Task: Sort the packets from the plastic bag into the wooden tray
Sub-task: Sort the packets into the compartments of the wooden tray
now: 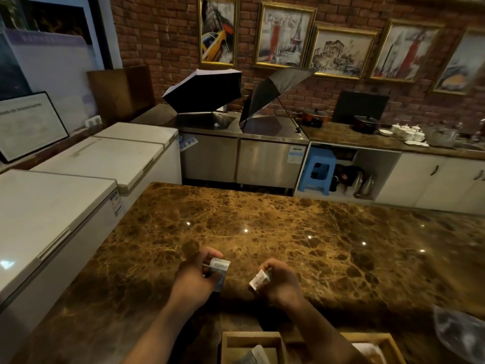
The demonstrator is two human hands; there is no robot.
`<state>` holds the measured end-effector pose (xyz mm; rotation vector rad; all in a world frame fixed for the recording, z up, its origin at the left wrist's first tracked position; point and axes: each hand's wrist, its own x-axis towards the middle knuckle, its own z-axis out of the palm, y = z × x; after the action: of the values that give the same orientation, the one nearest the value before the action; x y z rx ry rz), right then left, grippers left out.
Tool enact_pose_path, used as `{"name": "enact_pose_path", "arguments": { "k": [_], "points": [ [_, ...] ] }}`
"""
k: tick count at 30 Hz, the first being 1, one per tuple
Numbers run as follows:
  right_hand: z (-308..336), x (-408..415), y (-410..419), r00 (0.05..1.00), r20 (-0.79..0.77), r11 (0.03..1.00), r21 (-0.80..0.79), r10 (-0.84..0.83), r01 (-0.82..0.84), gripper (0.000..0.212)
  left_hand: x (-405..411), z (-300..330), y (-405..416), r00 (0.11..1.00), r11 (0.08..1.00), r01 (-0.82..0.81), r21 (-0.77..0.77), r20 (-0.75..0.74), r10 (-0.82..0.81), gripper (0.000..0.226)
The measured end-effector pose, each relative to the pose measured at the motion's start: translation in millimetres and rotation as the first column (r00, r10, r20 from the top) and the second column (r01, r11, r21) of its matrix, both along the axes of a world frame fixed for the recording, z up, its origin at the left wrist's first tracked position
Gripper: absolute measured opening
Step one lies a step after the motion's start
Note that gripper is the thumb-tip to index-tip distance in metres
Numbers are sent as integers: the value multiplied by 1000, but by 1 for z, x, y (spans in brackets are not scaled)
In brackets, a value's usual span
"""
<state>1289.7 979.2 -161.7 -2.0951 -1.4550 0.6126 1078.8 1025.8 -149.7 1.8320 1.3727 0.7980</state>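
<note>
Both my hands are raised over the brown marble counter (pixel 288 227). My left hand (pixel 195 275) is closed around a small stack of white packets (pixel 220 266) with dark print. A little to its right, my right hand (pixel 279 281) pinches another white packet (pixel 259 279) by one end. The wooden tray (pixel 250 337) sits at the near edge below my forearms; its left compartment holds a packet, and something pale lies in the right compartment. The clear plastic bag (pixel 459 334) lies crumpled at the lower right, partly cut off by the frame.
White chest freezers (pixel 60 206) run along the left of the counter. Behind it stand a steel cabinet with two opened umbrellas (pixel 204 90) on top, a blue stool (pixel 317 172), and a back counter with pots and white cups (pixel 406 132).
</note>
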Motion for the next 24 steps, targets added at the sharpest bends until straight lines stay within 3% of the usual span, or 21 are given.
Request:
{"name": "enact_pose_path", "arguments": {
  "k": [4,9,14,17,24],
  "points": [
    [19,12,-14,987,-145,998,4,-66,67,47,12,14,-14,999,999,34,35,22,-35,33],
    [37,24,-39,969,-242,999,-27,-40,34,28,18,33,-37,997,993,77,86,0,-77,40],
    [44,25,-70,970,-237,997,-53,50,-64,32,16,39,-66,995,995,96,-28,-30,-97,34],
    [44,25,-84,945,-321,995,-39,72,-89,35,14,36,-88,985,984,140,-107,-83,-149,32],
    [47,24,-102,902,-393,977,-34,180,-210,41,19,26,-123,928,957,243,-156,-250,-276,31]
  ]
}}
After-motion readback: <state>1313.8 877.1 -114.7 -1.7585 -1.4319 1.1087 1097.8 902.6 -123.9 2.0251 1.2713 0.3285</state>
